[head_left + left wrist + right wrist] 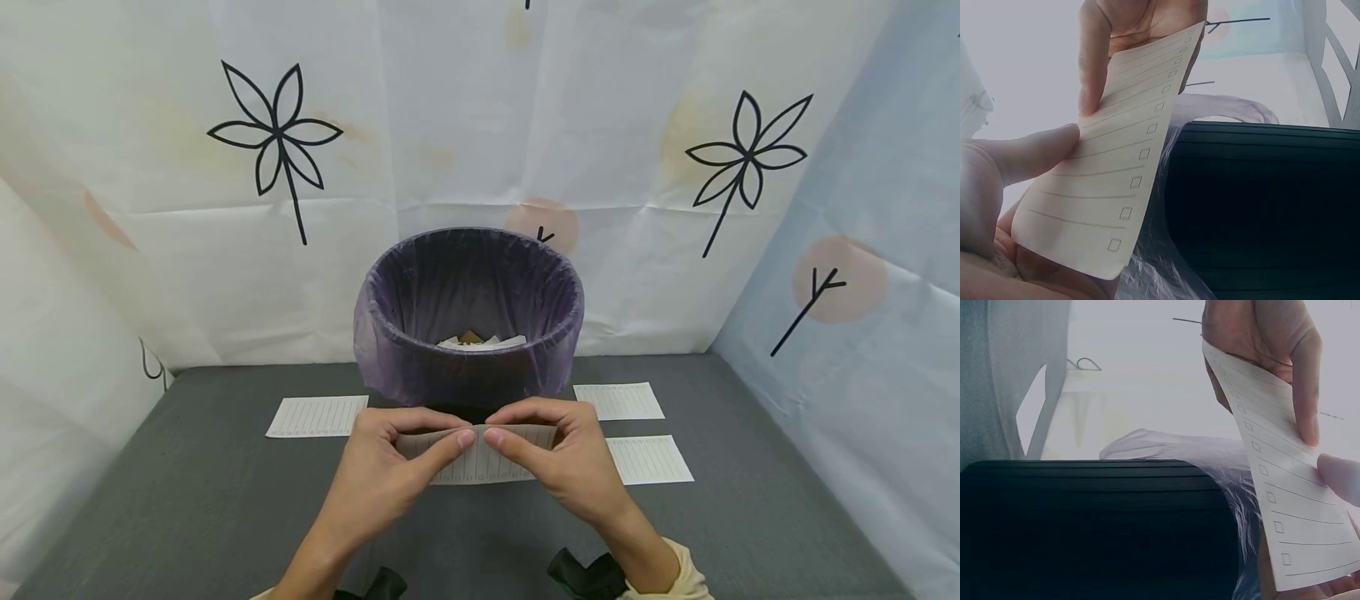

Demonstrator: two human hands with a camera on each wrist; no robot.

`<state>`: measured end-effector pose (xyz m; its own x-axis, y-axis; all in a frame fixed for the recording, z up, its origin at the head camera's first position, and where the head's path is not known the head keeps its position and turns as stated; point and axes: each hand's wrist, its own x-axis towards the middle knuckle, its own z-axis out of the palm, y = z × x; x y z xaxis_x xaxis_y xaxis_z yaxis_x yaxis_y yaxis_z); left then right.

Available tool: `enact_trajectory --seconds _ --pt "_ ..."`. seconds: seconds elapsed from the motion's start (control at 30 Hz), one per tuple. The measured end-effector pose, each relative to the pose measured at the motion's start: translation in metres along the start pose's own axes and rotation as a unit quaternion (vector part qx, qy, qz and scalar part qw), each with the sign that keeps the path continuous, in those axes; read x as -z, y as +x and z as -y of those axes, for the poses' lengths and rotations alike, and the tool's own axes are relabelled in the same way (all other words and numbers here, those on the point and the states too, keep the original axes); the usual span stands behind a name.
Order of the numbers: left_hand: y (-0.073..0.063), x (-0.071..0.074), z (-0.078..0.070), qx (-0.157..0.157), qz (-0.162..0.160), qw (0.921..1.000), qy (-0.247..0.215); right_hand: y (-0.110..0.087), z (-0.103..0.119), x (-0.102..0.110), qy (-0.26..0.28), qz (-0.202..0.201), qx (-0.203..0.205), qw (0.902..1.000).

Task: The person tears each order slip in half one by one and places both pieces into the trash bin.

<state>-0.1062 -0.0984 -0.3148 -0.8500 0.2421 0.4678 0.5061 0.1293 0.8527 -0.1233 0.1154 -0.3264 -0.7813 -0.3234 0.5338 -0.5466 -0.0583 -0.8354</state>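
A lined checklist sheet (pixel 483 468) is held up in front of the bin between both hands. My left hand (pixel 386 467) pinches its upper edge left of the middle, thumb on the near face. From the other side my right hand (pixel 577 458) pinches the same edge, the two thumbs nearly meeting. In the left wrist view the sheet (pixel 1110 150) bends slightly and shows ruled lines with a column of small boxes. Fingers of both hands lie behind it. No tear is visible in the sheet (pixel 1272 469) in the right wrist view.
A bin with a purple liner (pixel 468 371) stands behind the hands, scraps of paper (pixel 487 342) inside. One lined sheet (pixel 318 417) lies at left; two others, a farther sheet (pixel 618 402) and a nearer sheet (pixel 651 460), lie at right on the grey table (pixel 187 500).
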Motion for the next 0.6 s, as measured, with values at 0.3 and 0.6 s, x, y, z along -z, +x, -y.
enact_trajectory --seconds 0.3,0.6 --pt "0.0005 0.0039 0.0005 0.019 0.018 0.9996 0.004 -0.0001 -0.0013 0.0000 -0.005 0.007 0.010 0.9999" --pt "-0.0003 0.0022 0.0015 -0.012 0.016 0.9998 0.009 0.0005 -0.0005 0.0002 -0.018 0.008 0.016 0.9997"
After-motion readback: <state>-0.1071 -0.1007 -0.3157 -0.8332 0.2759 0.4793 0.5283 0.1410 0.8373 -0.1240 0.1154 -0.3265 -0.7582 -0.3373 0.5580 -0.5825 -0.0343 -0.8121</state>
